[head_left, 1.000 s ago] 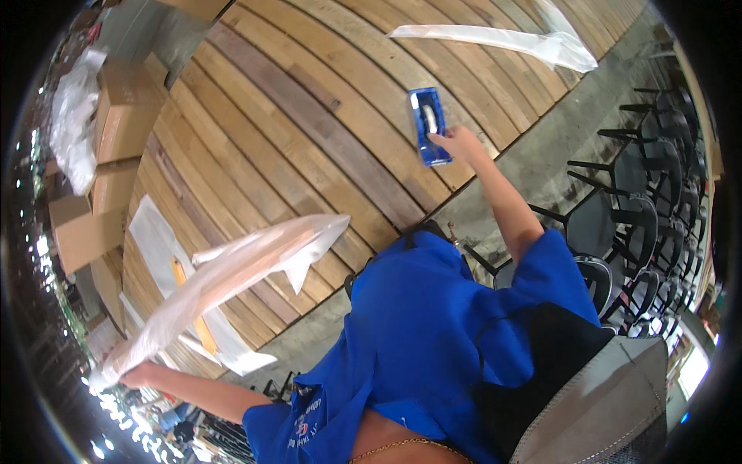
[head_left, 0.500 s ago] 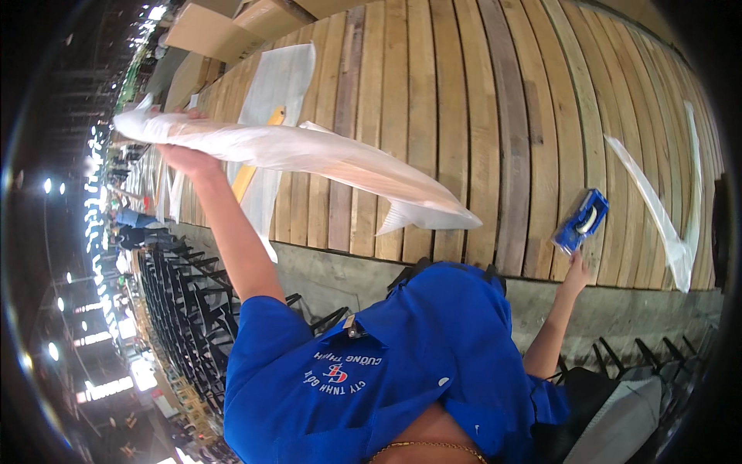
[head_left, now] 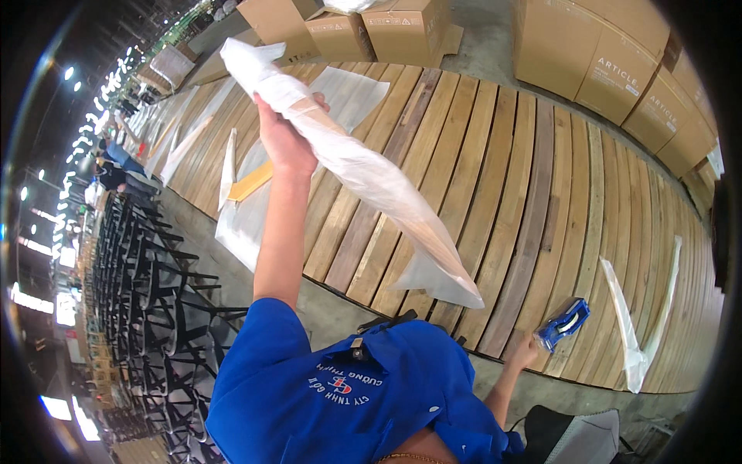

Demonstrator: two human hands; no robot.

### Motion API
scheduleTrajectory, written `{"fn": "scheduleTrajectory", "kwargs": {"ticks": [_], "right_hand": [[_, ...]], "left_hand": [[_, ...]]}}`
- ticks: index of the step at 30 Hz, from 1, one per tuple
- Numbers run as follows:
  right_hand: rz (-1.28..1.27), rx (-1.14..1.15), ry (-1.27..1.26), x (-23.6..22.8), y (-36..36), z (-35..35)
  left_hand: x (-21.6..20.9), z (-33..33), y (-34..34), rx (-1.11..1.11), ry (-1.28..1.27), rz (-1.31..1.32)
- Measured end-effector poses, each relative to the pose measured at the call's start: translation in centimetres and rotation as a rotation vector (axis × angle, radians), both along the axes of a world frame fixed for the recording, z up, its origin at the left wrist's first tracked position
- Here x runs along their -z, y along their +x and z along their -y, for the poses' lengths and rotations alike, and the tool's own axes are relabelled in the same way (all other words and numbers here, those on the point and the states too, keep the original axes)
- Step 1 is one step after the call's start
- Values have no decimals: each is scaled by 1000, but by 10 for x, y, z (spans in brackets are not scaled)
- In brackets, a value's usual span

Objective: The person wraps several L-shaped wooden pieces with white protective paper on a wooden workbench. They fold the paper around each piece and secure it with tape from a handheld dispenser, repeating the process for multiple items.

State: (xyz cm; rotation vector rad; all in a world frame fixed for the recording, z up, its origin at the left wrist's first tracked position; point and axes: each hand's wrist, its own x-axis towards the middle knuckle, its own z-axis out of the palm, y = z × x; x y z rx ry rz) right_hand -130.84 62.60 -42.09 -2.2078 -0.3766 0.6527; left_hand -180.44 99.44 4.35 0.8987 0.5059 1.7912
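Far L, at table's (head_left: 533, 193) far-left end: person in dark clothes (head_left: 116, 176). Closer in on L: rows of black chairs (head_left: 147, 271). Then, on table, white foam sheet (head_left: 357, 91) w/ yellow strip (head_left: 251, 183) on it, left of the forearm. Left hand (head_left: 287, 139) curled round far-left part of long wrapped piece (head_left: 371, 174), w/ fingertips just visible on its far side. Piece in thin white see-thru wrap, held over table, slanting far L to nr. R; can't tell re contact at nr. end. Beyond table's far edge: cardboard boxes (head_left: 402, 35). Toward R: right hand (head_left: 524, 352) at nr.-left end of blue tape dispenser (head_left: 563, 323), by table's nr. edge; can't tell how far open, or whether gripping dispenser or tape. Far R: more boxes (head_left: 595, 58). Nr. R, on table: V-shaped white wrapped strip (head_left: 635, 362).
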Motion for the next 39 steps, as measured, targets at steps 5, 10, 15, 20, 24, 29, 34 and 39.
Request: {"fn": "scheduleTrajectory", "kwargs": {"ticks": [5,10,15,20,24,29,34,39], "right_hand": [[-316,-443,723,-287,-203,-200],[-49,-988,955,-490,-341,-294],[226,-1035,776,-551,-387,-342],[204,-1184,782,-546,-394,-346],[315,-1093,614,-524,-366,-355],[358,-1039,432,-441,-295,-334],[203,-897,642,-305,-261,-269],[218,-719,250,-219,-259,-243]], "left_hand": [[10,11,-14,-50,-30,131],[9,13,-15,-69,-70,127],[23,-9,10,-81,86,-61],[12,1,-7,17,-2,119],[19,-23,11,-15,-47,106],[34,-36,19,-81,29,22],[91,-72,24,91,177,-334],[316,-91,33,813,254,-1003]]}}
